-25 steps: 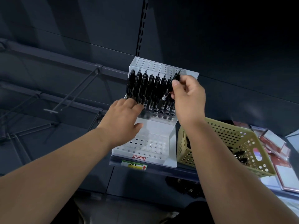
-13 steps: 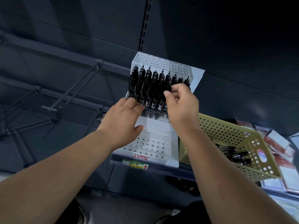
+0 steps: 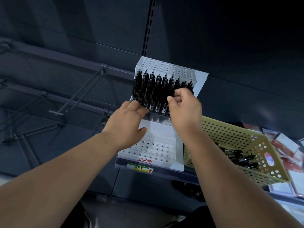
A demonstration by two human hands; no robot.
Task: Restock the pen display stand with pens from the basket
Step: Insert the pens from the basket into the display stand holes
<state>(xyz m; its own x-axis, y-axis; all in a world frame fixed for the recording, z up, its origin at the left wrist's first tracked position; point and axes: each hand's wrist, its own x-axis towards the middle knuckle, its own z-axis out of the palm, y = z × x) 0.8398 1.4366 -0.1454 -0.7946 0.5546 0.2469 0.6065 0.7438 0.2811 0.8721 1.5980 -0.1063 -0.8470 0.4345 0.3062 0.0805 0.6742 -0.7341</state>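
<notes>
A white stepped pen display stand (image 3: 162,155) with rows of holes sits on the shelf edge. Its middle tier holds several black pens (image 3: 153,89) standing upright. My right hand (image 3: 184,107) is at the right end of that tier, thumb and fingers pinching the top of a black pen (image 3: 171,94). My left hand (image 3: 126,122) rests on the stand's left side, fingers laid flat against the tier below the pens. A yellow perforated basket (image 3: 230,139) to the right of the stand holds several more black pens (image 3: 238,157).
The stand's lowest tier (image 3: 156,145) and top tier (image 3: 164,65) show open holes. Metal hooks and rails (image 3: 72,102) jut out on the left. Boxed goods (image 3: 283,142) lie right of the basket. A price label (image 3: 141,167) hangs on the shelf front.
My right hand has come down and to the left, lowering a pen into the right end of the middle row. The left hand has stayed on the stand.
</notes>
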